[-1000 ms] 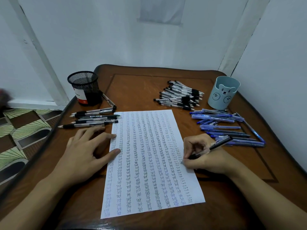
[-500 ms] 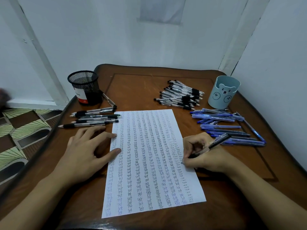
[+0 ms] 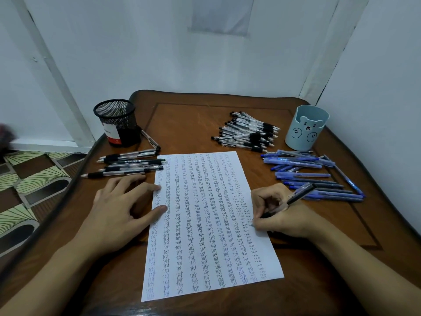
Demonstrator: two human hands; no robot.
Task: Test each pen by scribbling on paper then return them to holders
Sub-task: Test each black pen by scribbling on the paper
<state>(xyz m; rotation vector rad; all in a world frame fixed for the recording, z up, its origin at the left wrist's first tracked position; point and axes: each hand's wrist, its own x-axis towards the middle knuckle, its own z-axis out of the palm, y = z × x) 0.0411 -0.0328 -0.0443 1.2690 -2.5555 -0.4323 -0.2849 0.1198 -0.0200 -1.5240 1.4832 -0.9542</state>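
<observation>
Gripping a pen (image 3: 293, 200), the right hand (image 3: 281, 215) writes on the paper (image 3: 205, 224); left hand (image 3: 123, 208) flat beside it.

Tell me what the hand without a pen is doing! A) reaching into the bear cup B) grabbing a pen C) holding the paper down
C: the left hand lies flat with its fingertips on the left edge of the paper, while the right hand writes with the pen.

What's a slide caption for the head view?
Right hand tests a pen on the paper while the left hand presses its edge.
</observation>
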